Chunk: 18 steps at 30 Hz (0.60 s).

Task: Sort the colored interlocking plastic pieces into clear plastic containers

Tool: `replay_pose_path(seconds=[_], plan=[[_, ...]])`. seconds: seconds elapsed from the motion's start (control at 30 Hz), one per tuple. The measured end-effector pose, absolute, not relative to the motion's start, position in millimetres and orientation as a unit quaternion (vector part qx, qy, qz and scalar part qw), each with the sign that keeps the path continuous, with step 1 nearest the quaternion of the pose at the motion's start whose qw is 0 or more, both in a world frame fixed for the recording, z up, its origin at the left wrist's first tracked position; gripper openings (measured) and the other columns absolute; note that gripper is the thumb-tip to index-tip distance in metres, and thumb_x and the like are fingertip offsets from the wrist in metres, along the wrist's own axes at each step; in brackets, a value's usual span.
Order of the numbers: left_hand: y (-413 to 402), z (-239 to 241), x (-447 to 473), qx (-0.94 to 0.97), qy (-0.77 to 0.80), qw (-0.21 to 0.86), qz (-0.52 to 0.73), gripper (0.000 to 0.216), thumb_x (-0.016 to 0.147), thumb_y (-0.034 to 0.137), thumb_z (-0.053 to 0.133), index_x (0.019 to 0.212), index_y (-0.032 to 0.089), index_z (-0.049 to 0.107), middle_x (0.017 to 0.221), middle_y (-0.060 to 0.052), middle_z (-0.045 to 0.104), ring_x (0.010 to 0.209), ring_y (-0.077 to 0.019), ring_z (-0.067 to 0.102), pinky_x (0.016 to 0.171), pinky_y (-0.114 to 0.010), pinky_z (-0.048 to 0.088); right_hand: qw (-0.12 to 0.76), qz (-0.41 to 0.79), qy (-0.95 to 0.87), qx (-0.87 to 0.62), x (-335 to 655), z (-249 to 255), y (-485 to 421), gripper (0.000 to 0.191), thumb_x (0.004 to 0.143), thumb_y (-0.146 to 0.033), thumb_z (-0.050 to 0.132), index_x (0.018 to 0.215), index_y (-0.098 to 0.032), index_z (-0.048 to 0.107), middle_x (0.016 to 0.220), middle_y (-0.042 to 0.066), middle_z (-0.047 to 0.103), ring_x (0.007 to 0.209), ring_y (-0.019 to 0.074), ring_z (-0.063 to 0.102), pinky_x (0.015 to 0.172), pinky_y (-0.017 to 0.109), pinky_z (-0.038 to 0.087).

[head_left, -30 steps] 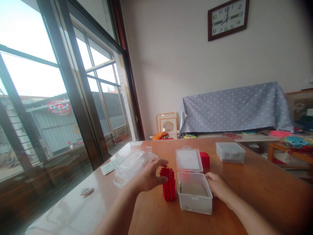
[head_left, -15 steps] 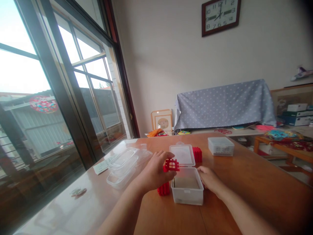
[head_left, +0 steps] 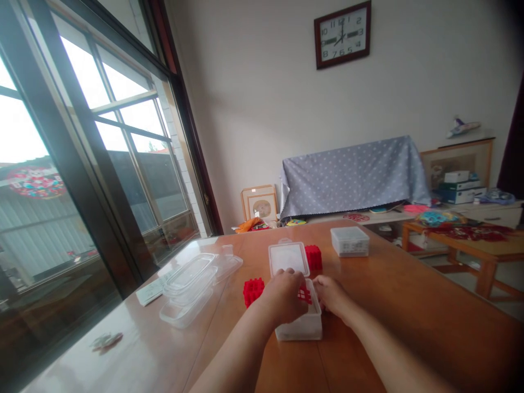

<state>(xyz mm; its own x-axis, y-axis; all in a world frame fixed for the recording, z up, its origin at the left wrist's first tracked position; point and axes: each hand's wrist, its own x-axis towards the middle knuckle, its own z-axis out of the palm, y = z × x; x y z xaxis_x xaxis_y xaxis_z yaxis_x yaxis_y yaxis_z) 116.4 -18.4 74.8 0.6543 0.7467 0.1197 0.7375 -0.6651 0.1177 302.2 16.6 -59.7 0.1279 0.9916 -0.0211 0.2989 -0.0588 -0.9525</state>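
Note:
My left hand (head_left: 285, 295) is closed on a red lattice piece (head_left: 304, 295) with square holes, partly hidden by the fingers. It holds the piece over the mouth of a translucent plastic box (head_left: 300, 331). The box's hinged lid (head_left: 289, 258) lies folded back on the far side. My right hand (head_left: 329, 293) grips the right rim of the box, its fingers bent against the wall. Left of the box stands a red lattice block (head_left: 252, 291); another red block (head_left: 313, 257) is beside the lid. What lies inside the box is mostly hidden by my left hand.
Several clear plastic containers and lids (head_left: 192, 289) are stacked at the left, beside a pale paper (head_left: 150, 292). A closed translucent box (head_left: 350, 242) stands at the back right. A small flat object (head_left: 106, 341) lies near the left edge of the wooden table (head_left: 376, 305).
My left hand has moved right and down with the red lattice piece, from beside the box to over its opening. My right hand stays at the rim. The view has turned slightly right.

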Motion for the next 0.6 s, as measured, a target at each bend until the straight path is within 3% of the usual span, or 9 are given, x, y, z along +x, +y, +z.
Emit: replay_pose_path(seconds=[0.4,0.6], plan=[[-5,59,134,0.911,0.409,0.040,0.027,0.034,0.073,0.039,0.066,0.100,0.018,0.068,0.106,-0.013,0.069,0.091,-0.0298,0.068,0.077,-0.036,0.056,0.443,0.397,-0.536,-0.599,303,-64,20,0.025,0.091,-0.037,0.047,0.075,-0.020,0.057,0.057,0.000,0.063,0.042,0.0133,0.058,0.039,0.022,0.033],[-11,65,137,0.902,0.424,0.072,-0.023,0.021,0.079,0.033,0.065,0.089,0.017,0.075,0.083,-0.010,0.073,0.076,-0.0254,0.068,0.068,-0.032,0.053,0.463,0.407,-0.524,-0.587,303,-67,21,0.025,0.090,-0.040,0.049,0.078,-0.020,0.059,0.056,-0.001,0.062,0.043,0.0141,0.058,0.041,0.023,0.036]])
